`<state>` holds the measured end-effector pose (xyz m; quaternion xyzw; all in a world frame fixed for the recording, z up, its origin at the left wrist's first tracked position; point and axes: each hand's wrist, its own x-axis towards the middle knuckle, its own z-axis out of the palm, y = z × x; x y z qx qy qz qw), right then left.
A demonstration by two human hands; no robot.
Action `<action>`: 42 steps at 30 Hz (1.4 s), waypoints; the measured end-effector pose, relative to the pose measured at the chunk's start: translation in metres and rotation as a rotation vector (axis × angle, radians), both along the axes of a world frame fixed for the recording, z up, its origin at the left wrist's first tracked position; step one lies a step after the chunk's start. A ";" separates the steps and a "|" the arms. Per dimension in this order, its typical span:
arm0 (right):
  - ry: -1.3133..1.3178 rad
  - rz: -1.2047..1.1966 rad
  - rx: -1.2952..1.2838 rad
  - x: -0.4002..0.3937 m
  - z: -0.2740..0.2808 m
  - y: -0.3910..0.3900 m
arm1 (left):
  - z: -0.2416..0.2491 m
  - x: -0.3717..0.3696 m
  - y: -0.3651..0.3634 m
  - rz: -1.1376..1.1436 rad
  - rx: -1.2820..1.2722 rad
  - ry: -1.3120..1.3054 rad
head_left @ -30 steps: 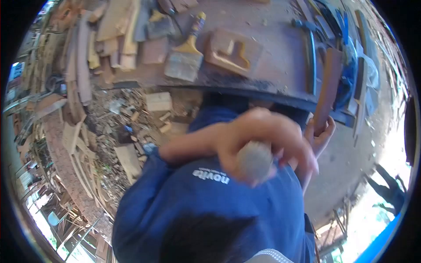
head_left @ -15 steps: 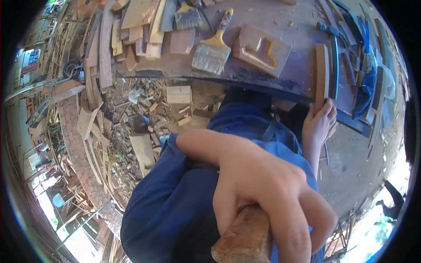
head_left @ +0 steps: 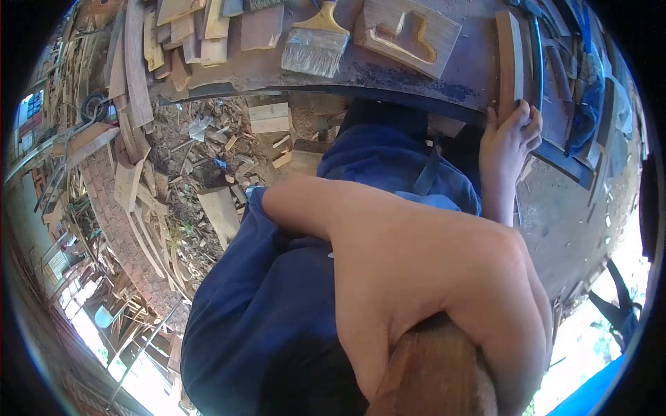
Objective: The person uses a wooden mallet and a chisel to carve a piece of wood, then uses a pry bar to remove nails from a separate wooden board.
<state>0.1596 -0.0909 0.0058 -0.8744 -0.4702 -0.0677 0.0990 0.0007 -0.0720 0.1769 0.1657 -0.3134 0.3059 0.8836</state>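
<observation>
Head view: the left hand [head_left: 437,256] is closed around a wood block [head_left: 433,374] low in view, while the right hand [head_left: 512,139] clasps the near end of a wood strip [head_left: 510,62] on the worktop [head_left: 477,55]. A loose left grip might let the block slip; a sideways nudge might knock the strip against the hammer [head_left: 538,59] beside it.

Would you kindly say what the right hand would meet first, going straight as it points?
Most likely the wooden strip, whose near end sits at the right hand; depth is unclear.
</observation>
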 end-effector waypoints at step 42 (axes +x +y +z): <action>0.112 0.546 0.233 -0.036 -0.022 0.074 | 0.012 -0.011 0.027 0.194 0.165 0.020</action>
